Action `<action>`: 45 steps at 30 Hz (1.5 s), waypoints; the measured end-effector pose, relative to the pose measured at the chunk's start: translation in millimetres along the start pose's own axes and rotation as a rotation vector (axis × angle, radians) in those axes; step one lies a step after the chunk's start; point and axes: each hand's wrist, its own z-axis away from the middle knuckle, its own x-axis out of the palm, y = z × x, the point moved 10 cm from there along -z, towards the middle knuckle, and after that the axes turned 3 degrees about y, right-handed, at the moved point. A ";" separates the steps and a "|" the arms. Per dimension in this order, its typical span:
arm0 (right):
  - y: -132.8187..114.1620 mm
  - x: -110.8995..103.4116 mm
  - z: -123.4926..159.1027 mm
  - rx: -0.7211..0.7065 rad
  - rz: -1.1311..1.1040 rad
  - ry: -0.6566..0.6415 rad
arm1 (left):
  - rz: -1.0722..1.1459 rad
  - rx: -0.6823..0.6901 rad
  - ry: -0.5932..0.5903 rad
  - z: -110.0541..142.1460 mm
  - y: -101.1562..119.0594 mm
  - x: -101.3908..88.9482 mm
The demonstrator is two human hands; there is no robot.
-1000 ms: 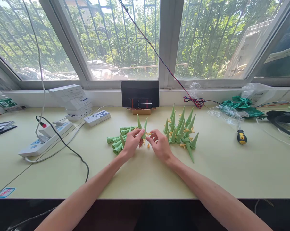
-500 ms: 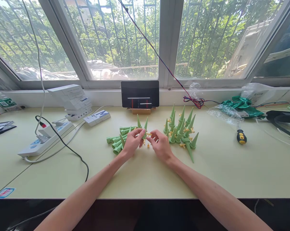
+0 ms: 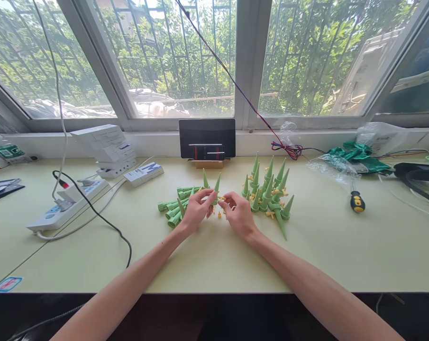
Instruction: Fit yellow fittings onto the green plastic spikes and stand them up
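My left hand [image 3: 197, 208] is closed around a green plastic plant watering spike [image 3: 217, 183], its point up. Beside it, my right hand [image 3: 238, 213] pinches a small yellow valve [image 3: 222, 198] against the spike's side; the fingers partly hide where the two meet. On the table just below lies a loose yellow piece [image 3: 219, 215]. To the left, several green spikes [image 3: 173, 213] lie on their sides or stand partly behind my left hand. A cluster of green spikes with yellow valves [image 3: 267, 194] stands to the right of my right hand, one of them lying down.
A phone [image 3: 214, 153] leans on a dark tablet [image 3: 207, 131] at the back. Left are a power strip [image 3: 68, 208], a black cable [image 3: 104, 222] and white boxes [image 3: 105, 149]. Toward the right lie a screwdriver [image 3: 357, 202], green plastic wrapping [image 3: 360, 158] and bundled wires [image 3: 287, 149].
The held spike's tip has shifted slightly to the right, with a small movement of my right fingers at the yellow valve. The spikes on the table have stayed put.
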 end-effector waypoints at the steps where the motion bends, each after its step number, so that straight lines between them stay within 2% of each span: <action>1: 0.4 -0.2 -0.1 0.006 -0.005 0.001 | -0.002 -0.001 0.000 0.0 -0.2 0.0; 14: 11.1 1.6 -0.6 0.081 -0.016 -0.015 | -0.037 0.014 -0.022 1.7 3.1 2.7; 23: 11.2 4.0 -0.9 0.112 -0.004 -0.034 | -0.082 0.085 -0.002 2.1 4.4 2.6; 32: 8.7 2.3 -1.3 0.120 -0.020 -0.035 | -0.268 0.117 -0.148 5.8 4.5 12.1; 41: 1.6 2.1 -2.5 0.070 0.008 -0.038 | -0.370 0.244 -0.104 9.6 19.7 15.3; 45: -4.7 2.4 -2.3 0.021 0.043 -0.053 | -0.384 0.266 -0.073 8.7 19.9 12.9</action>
